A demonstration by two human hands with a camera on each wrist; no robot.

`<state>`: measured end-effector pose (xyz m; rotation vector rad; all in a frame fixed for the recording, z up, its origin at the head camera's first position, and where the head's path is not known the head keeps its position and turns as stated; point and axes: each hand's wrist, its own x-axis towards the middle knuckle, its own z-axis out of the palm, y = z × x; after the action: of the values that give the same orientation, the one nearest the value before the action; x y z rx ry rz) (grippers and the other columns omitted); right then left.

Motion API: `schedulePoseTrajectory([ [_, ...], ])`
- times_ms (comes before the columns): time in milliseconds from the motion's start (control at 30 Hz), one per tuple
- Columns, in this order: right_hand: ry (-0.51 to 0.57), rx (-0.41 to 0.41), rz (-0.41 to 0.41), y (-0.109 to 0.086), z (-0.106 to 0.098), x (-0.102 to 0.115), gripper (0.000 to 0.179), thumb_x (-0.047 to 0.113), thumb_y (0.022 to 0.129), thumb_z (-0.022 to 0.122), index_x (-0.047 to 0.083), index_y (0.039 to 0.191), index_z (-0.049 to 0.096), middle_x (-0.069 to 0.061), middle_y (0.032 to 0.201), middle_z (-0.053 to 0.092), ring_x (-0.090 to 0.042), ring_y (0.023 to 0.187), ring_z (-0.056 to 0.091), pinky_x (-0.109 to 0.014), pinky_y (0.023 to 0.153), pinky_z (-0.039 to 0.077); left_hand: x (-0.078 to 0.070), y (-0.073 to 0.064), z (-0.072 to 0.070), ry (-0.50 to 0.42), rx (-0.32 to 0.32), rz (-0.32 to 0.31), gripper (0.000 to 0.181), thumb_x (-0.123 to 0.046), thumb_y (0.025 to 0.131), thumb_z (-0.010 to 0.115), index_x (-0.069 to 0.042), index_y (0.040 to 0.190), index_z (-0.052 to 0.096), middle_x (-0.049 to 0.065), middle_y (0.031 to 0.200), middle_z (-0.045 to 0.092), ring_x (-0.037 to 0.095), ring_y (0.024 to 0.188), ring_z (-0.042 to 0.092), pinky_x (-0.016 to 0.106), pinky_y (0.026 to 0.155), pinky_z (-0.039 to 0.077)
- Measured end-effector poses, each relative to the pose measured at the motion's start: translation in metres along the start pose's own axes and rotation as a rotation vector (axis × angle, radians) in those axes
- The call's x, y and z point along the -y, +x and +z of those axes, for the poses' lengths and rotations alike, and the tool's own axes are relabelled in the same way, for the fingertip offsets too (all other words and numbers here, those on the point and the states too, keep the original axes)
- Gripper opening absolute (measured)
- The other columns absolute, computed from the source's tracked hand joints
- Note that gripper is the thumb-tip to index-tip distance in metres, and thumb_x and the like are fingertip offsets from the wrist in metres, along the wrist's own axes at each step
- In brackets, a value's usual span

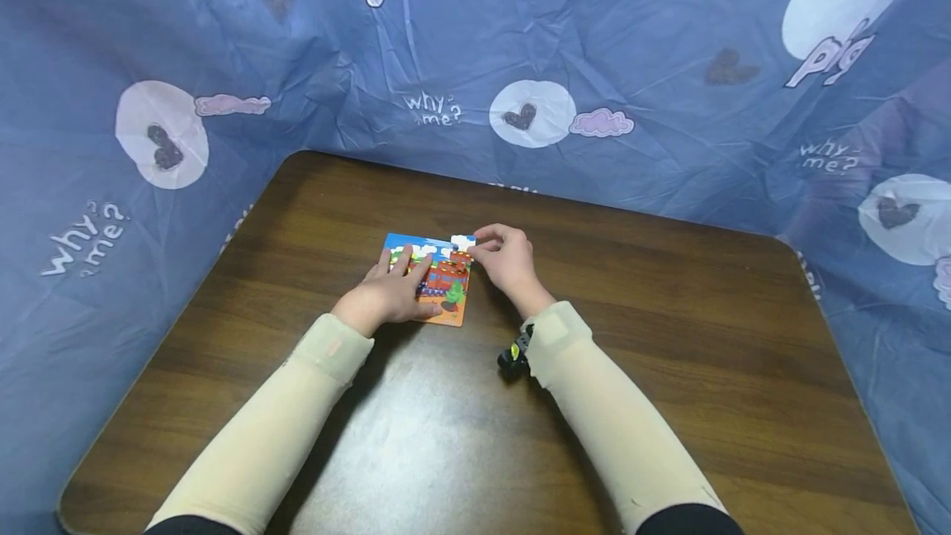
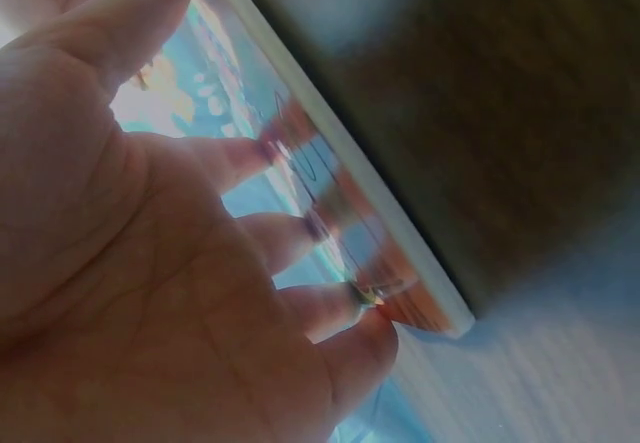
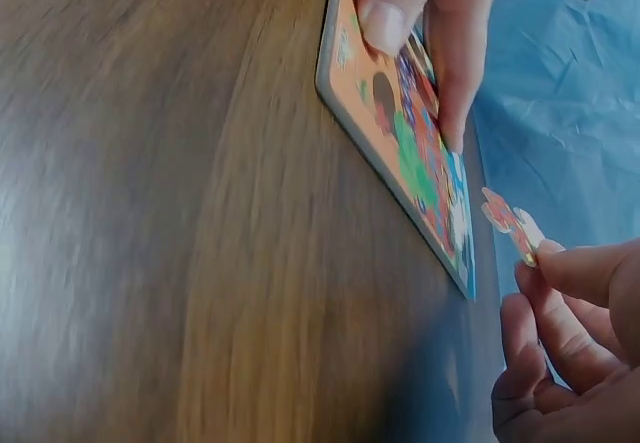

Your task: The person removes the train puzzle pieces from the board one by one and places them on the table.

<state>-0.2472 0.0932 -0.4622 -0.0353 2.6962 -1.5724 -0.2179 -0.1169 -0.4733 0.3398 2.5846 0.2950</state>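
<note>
A colourful jigsaw puzzle board [image 1: 443,319], with blue sky, a red train and a green tree, lies on the table. My left hand [image 1: 382,294] rests on its left part with spread fingers, hiding some of the picture. In the left wrist view, the fingers of that hand [image 2: 190,243] lie across the board's glossy surface. Between thumb and fingertips, my right hand [image 1: 508,258] pinches a small puzzle piece [image 3: 512,227] with red and white on it. The right wrist view shows this piece raised above the board's upper right corner.
The brown wooden table [image 1: 669,337] has rounded corners. A blue patterned cloth [image 1: 461,48] hangs behind it and along its sides. A small black device [image 1: 514,360] sits at my right wrist.
</note>
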Motion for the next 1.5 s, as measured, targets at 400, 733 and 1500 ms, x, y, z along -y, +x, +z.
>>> schedulePoseTrajectory([
  [400,-0.005,-0.01,0.022,-0.007,-0.034,-0.017,0.022,0.014,0.092,0.079,0.004,0.111,0.074,-0.007,0.089,0.076,-0.023,0.084,0.07,-0.038,0.076,0.05,-0.012,-0.021,-0.013,-0.004,0.001,0.017,0.094,-0.06,0.097,0.057,-0.016,0.166,0.01,0.022,0.167,-0.006,0.05,0.148,-0.01,0.058,0.118,0.007],
  [733,0.033,0.003,0.072,-0.015,-0.066,-0.031,0.024,0.014,0.092,0.077,0.003,0.113,0.072,-0.011,0.092,0.075,-0.028,0.084,0.068,-0.03,0.063,0.048,-0.007,-0.012,-0.007,0.007,0.009,0.017,0.095,-0.062,0.098,0.055,-0.017,0.166,0.006,0.022,0.167,-0.009,0.049,0.148,-0.01,0.057,0.119,0.006],
  [1500,-0.012,0.034,0.239,-0.032,-0.141,-0.075,0.032,0.015,0.095,0.073,0.0,0.123,0.068,-0.015,0.105,0.074,-0.023,0.091,0.069,-0.038,0.078,0.051,-0.006,-0.012,-0.006,-0.014,0.002,0.005,0.098,-0.067,0.095,0.056,-0.018,0.166,0.01,0.021,0.167,-0.006,0.05,0.148,-0.011,0.06,0.117,0.008],
])
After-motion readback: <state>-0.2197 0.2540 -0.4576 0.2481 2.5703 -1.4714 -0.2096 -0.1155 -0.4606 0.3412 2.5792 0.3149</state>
